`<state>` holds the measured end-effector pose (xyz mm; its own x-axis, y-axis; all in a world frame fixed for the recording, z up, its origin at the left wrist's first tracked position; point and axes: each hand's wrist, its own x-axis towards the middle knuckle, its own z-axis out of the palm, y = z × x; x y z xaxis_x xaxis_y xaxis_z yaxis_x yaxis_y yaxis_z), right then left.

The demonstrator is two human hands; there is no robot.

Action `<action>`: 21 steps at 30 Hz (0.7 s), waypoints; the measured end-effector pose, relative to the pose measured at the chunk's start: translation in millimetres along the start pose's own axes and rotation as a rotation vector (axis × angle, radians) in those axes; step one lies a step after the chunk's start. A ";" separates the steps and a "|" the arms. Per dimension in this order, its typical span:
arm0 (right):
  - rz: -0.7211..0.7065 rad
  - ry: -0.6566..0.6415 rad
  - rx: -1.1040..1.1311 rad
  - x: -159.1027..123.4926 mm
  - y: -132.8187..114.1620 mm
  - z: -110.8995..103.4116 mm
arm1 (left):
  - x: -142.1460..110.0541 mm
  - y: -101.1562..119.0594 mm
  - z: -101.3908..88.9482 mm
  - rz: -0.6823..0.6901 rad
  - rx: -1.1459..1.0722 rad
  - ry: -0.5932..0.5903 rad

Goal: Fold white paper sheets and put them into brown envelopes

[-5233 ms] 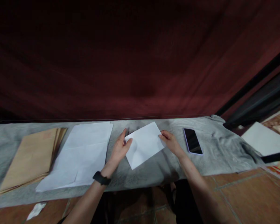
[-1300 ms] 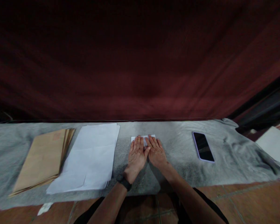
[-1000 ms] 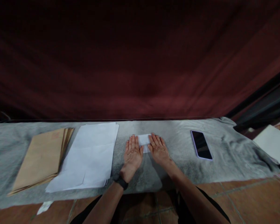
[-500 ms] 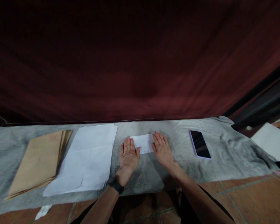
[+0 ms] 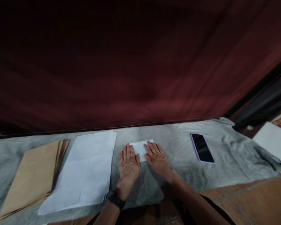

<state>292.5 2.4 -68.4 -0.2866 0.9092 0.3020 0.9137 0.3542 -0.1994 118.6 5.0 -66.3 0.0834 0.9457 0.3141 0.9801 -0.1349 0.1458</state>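
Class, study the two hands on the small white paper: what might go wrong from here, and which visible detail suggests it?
1. The small white rectangular paper lies on soft-looking grey cloth, so pressing might not flatten it evenly.
2. The left hand and right hand rest at opposite ends; uneven movement could skew it.
3. The black wristband is near the stacked large white paper sheets, which might get nudged.

Homelike room, exact kind unclear, terracotta floor tiles (image 5: 259, 198) underfoot, soft gray cloth (image 5: 173, 147) spread as a work surface, dark red curtain-like fabric (image 5: 140, 78) behind it, a phone (image 5: 202, 148) lying on the cloth.
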 end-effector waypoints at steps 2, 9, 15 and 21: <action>0.003 -0.002 -0.007 0.8 2.0 -1.2 | 0.3 4.9 -3.7 0.038 -0.023 0.024; -0.009 -0.047 -0.013 2.4 4.8 -2.6 | 0.6 26.1 -0.8 0.242 -0.134 -0.053; 0.097 -0.042 -0.066 2.5 13.8 -5.4 | -5.0 17.1 5.0 0.194 -0.132 -0.034; 0.277 -0.072 -0.075 7.1 11.3 -20.7 | -8.9 9.6 0.8 0.136 -0.118 -0.015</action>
<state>306.8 8.4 -49.2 -0.0409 0.9831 0.1785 0.9780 0.0760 -0.1944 127.4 -4.5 -68.5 0.2171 0.9206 0.3245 0.9316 -0.2946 0.2127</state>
